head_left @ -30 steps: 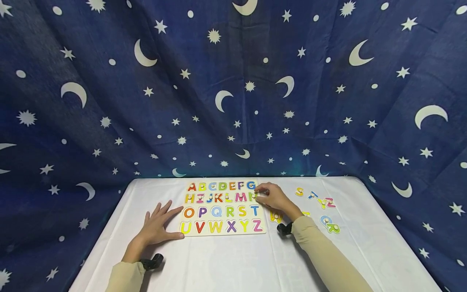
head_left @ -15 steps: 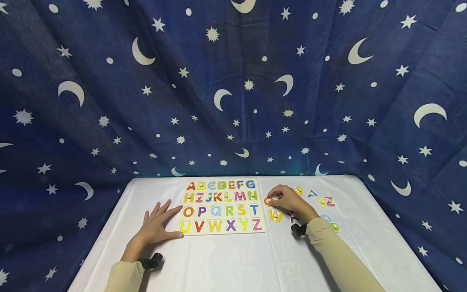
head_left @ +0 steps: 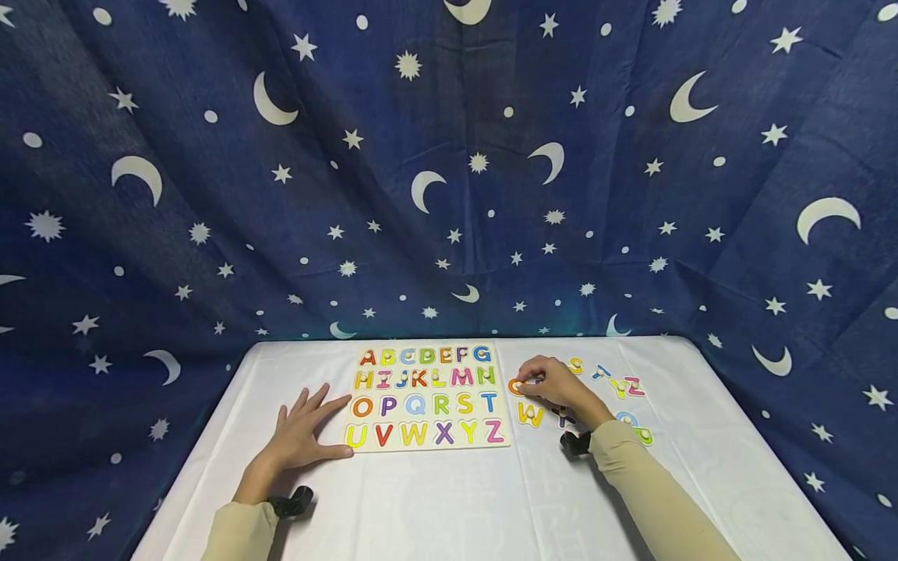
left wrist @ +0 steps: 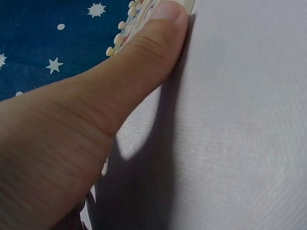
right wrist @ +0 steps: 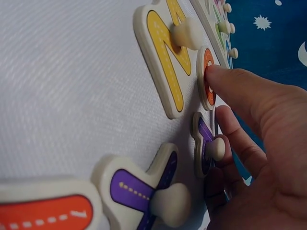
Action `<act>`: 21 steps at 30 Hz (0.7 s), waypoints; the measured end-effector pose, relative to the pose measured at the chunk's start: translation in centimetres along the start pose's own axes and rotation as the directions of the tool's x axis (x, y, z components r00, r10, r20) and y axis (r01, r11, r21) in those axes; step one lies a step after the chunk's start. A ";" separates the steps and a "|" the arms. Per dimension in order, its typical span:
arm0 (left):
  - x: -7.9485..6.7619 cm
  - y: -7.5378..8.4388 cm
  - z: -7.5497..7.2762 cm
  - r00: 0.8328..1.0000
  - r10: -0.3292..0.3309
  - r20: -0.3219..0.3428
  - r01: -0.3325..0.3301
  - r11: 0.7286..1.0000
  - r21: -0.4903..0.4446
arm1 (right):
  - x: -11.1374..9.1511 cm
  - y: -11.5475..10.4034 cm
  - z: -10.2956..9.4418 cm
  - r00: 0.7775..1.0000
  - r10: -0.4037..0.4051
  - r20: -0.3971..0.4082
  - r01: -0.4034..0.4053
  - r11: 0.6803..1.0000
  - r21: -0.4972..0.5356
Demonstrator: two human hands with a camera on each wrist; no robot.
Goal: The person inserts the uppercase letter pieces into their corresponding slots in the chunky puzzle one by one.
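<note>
The cream alphabet puzzle board lies on the table, its upper two rows filled with knobbed letters. My left hand is spread flat at the board's left edge, with thumb and forefinger touching it. To the board's right, my right hand pinches the knob of the orange letter O piece, which lies at the table surface; its knob is mostly hidden by the thumb. Just beside those fingers is a small purple letter piece. A yellow W piece sits nearer me.
Under the right wrist are a purple X piece and a red piece. Farther right lie S, T, Y, Z and a green R. A starry curtain hangs behind the table.
My right hand has let go of the N at the board's second row and moved right to the orange O piece. The left hand has stayed put.
</note>
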State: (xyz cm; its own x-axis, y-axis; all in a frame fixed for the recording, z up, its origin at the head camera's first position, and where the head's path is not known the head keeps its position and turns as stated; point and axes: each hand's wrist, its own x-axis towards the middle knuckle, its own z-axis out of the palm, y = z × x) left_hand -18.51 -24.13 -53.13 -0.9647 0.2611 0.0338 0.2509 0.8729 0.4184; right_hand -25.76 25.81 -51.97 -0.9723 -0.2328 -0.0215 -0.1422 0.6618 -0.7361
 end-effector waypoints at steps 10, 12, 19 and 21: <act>0.0 -0.1 0.1 1.000 -0.005 0.002 0.005 1.000 0.006 | 0.0 -0.2 -0.1 1.000 0.004 0.008 -0.004 0.999 -0.032; 0.0 -0.1 0.1 1.000 -0.005 0.001 0.005 1.000 0.005 | 0.1 -0.5 -0.1 1.000 -0.006 0.016 0.007 0.999 -0.049; -0.1 -0.1 0.0 1.000 -0.006 0.002 0.006 1.000 0.001 | 0.4 -2.7 -0.1 0.996 -0.077 0.046 0.079 0.996 -0.037; -0.1 0.0 0.0 1.000 -0.006 0.005 0.006 1.000 0.000 | 0.6 -3.5 0.1 0.994 -0.093 0.048 0.095 0.995 -0.039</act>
State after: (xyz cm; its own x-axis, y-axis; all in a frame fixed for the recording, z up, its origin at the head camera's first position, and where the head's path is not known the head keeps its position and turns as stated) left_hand -18.40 -24.14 -53.07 -0.9659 0.2576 0.0265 0.2448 0.8745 0.4188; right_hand -25.78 23.28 -49.53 -0.9448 -0.3274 0.0147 -0.2410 0.6637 -0.7082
